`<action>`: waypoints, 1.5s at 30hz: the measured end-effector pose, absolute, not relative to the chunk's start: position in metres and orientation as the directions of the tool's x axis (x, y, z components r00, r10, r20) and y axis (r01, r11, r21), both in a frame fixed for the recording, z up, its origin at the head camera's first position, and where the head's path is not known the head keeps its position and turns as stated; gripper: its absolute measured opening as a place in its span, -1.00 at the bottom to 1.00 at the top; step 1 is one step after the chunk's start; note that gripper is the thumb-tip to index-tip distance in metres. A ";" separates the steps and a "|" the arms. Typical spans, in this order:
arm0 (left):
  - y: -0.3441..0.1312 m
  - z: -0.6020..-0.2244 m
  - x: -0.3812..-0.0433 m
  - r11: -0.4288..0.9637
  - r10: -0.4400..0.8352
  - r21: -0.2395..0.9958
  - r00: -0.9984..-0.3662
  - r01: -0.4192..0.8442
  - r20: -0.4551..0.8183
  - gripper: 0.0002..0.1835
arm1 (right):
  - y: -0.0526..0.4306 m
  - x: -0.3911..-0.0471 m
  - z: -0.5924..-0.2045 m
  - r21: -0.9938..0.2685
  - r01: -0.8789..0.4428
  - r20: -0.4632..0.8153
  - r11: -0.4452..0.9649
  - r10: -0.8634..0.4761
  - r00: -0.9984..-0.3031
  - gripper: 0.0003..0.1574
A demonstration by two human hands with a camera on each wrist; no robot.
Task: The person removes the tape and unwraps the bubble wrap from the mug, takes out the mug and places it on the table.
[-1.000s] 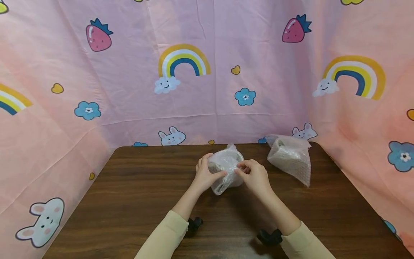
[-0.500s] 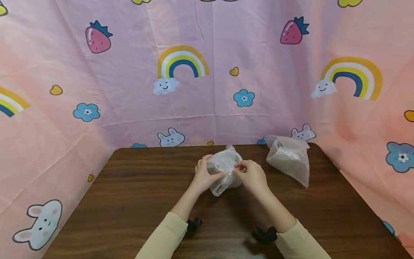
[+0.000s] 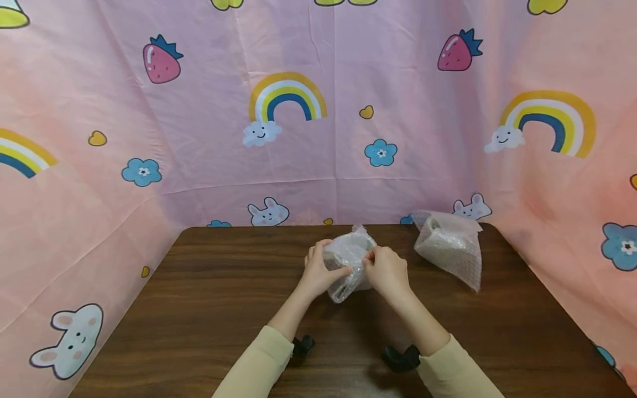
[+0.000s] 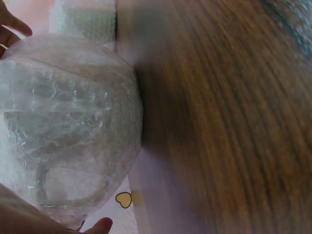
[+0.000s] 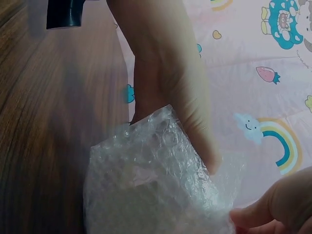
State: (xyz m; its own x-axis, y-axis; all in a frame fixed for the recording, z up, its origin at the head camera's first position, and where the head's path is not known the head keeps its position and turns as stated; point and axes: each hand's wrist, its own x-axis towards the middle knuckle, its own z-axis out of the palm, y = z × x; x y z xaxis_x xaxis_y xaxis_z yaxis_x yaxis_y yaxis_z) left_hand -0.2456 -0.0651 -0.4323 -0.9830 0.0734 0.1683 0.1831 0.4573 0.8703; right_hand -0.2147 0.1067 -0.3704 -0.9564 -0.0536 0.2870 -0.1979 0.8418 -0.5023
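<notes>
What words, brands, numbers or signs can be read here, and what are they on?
None can be read.
Bubble-wrapped bundle, second parcel, table: no lettering visible.
Cloth backdrop: what looks like tiny lettering at the right wrist view's right edge, too small to make out.

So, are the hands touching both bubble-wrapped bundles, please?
No, the left hand and right hand hold the middle bundle; the other bundle lies apart.

A bubble-wrapped bundle (image 4: 73, 122) fills the left side beside the wood-grain tabletop (image 4: 219, 122), its contents too veiled to name. The left hand (image 4: 39, 214) lies along its lower edge, the right hand (image 4: 12, 29) at its upper left. Beyond shows another bubble-wrapped packet (image 4: 87, 19); a yellow heart (image 4: 124, 200) marks the cloth (image 4: 109, 212).
</notes>
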 end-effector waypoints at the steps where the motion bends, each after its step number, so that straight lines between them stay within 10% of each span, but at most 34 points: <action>1: -0.065 -0.433 -0.246 0.460 0.074 0.869 -0.983 0.181 0.165 -0.13 | 0.106 -0.214 -0.371 -0.492 -0.196 0.284 0.848 -0.056 -0.957 -0.87; 29: -0.066 -0.436 -0.245 0.493 0.088 0.850 -0.983 0.185 0.162 -0.16 | 0.120 -0.223 -0.363 -0.698 -0.176 0.027 0.694 -0.220 -0.975 -0.76; 45: -0.066 -0.432 -0.245 0.525 0.101 0.835 -0.986 0.164 0.130 -0.05 | 0.123 -0.212 -0.380 -0.659 -0.277 0.263 0.699 -0.130 -0.956 -0.87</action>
